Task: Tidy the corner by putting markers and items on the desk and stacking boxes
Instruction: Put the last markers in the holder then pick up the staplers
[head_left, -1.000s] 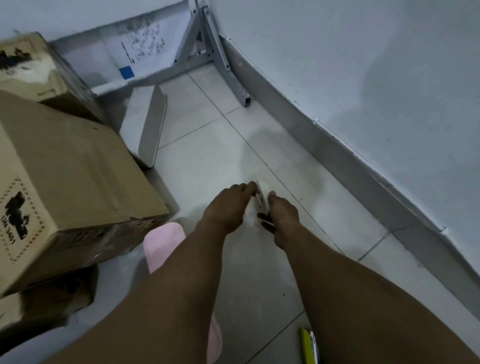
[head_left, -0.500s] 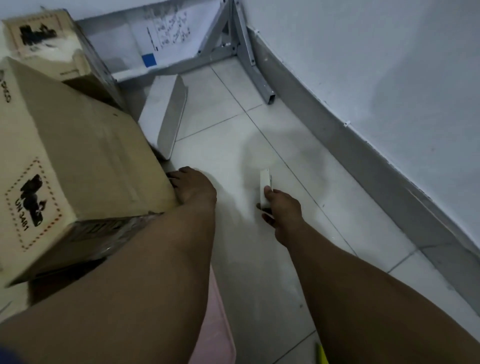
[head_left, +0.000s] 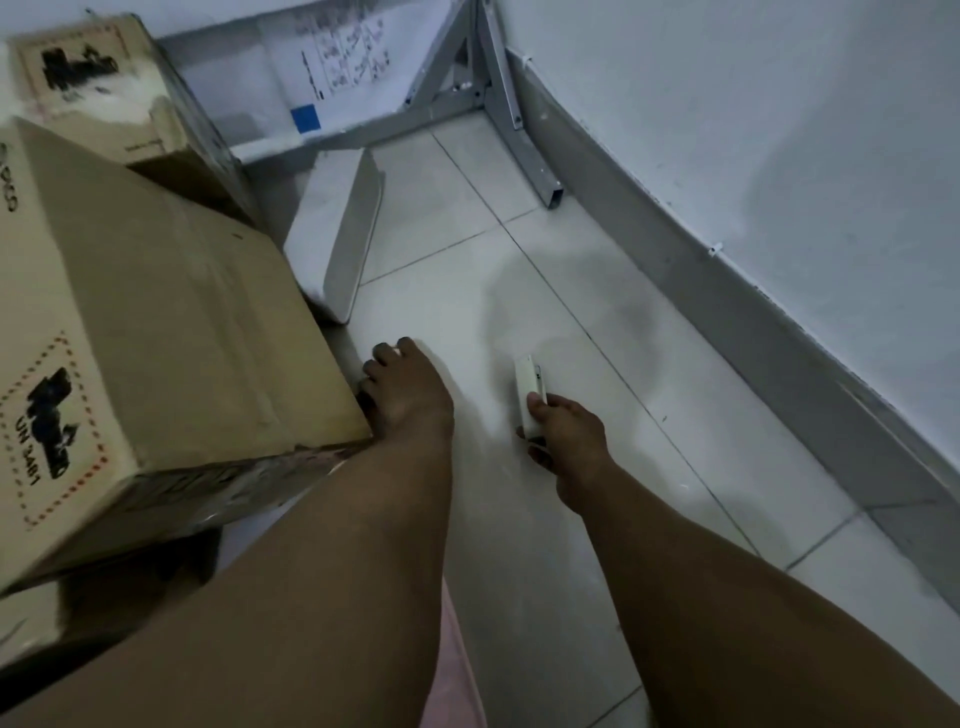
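My right hand (head_left: 566, 441) grips a small flat white item (head_left: 529, 395) just above the tiled floor, thumb on its near face. My left hand (head_left: 405, 389) reaches to the right side of a big brown cardboard box (head_left: 156, 332), fingers curled against its lower right corner; whether they hold the edge is hidden. A second brown box (head_left: 98, 88) with a black print stands behind it, at the upper left. A flat white box (head_left: 337, 234) leans on its edge between the big box and the floor tiles.
A grey metal stand frame (head_left: 498, 98) sits in the corner against the wall, with a whiteboard (head_left: 332, 67) behind it. A grey skirting (head_left: 727, 312) runs along the right wall. Something pink (head_left: 457, 670) lies under my left forearm.
My left hand left the white item and moved left to the big box's corner. My right hand kept the item. The view shifted slightly toward the corner.
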